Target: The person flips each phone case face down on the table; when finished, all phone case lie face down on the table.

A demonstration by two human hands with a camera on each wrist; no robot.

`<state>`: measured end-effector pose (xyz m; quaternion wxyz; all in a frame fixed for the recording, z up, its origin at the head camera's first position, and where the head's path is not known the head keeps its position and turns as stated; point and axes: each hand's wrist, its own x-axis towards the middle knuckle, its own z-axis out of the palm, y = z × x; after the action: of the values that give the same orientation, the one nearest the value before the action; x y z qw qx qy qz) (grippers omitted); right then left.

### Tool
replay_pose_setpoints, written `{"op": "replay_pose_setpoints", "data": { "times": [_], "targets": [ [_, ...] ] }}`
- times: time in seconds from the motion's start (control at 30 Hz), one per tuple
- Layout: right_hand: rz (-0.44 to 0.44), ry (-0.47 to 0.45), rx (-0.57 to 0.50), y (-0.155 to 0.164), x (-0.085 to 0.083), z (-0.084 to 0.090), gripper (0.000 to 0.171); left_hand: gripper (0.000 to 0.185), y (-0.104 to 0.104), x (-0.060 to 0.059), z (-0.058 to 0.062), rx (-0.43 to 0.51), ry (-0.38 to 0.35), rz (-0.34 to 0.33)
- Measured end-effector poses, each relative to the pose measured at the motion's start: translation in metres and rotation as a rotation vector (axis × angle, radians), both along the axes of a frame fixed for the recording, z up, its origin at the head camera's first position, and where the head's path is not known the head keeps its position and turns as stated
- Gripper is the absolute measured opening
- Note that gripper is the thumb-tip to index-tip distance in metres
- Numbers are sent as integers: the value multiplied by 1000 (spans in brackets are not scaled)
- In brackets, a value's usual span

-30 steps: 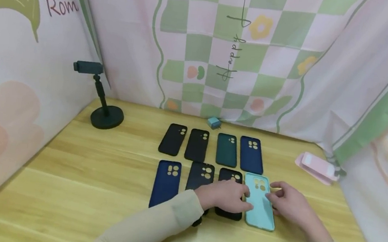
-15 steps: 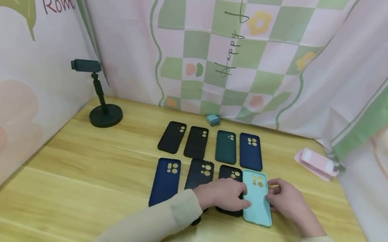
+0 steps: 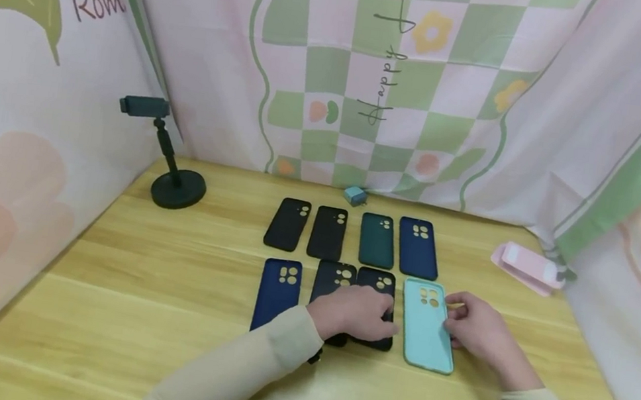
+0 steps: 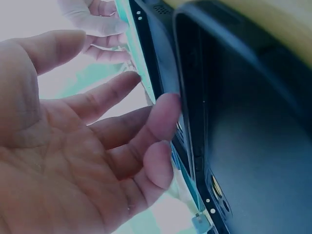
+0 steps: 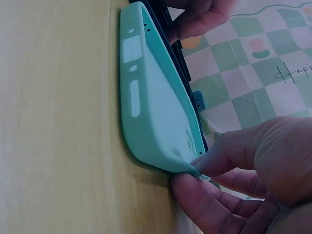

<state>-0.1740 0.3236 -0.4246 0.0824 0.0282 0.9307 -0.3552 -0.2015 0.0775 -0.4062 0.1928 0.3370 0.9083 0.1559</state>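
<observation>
My right hand (image 3: 479, 326) pinches the right edge of a turquoise phone case (image 3: 427, 333) between thumb and fingers; the right wrist view shows the thumb (image 5: 229, 153) inside the rim. The case lies on the table, hollow side up. My left hand (image 3: 355, 312) is over a black phone case (image 3: 376, 280), with fingertips and thumb at its right edge and the palm hiding its middle. In the left wrist view the fingers are loosely bent and the thumb stands apart. Left of it lies a dark phone case (image 3: 325, 281), partly covered by the hand, then a navy phone case (image 3: 275, 298).
Behind is a row of two black cases (image 3: 287, 224), (image 3: 327, 234), a dark green case (image 3: 377, 240) and a blue case (image 3: 418, 249). A small blue cube (image 3: 355, 195), a black stand (image 3: 178, 189) and a pink object (image 3: 530, 266) are farther out. Curtains (image 3: 398, 103) border the table.
The black case under my left hand has slid left against its dark neighbour, opening a gap to the turquoise case. The left hand moved left with it; the right hand keeps its pinch.
</observation>
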Motion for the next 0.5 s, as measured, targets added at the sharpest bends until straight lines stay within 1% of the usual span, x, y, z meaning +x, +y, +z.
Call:
{"op": "replay_pose_setpoints", "data": {
  "times": [0.1,0.23,0.4,0.5],
  "targets": [
    [-2,-5,-5,1,1,2,50,30,4,0,1,76,14,-18],
    [-6,-8,-28,2,2,7,51,30,13,-1,2,169,8,-12],
    [-23,5,-43,3,3,17,52,39,20,0,0,240,12,-6],
    [-32,30,-38,2,4,23,52,39,23,2,-2,280,10,-28]
  ]
}}
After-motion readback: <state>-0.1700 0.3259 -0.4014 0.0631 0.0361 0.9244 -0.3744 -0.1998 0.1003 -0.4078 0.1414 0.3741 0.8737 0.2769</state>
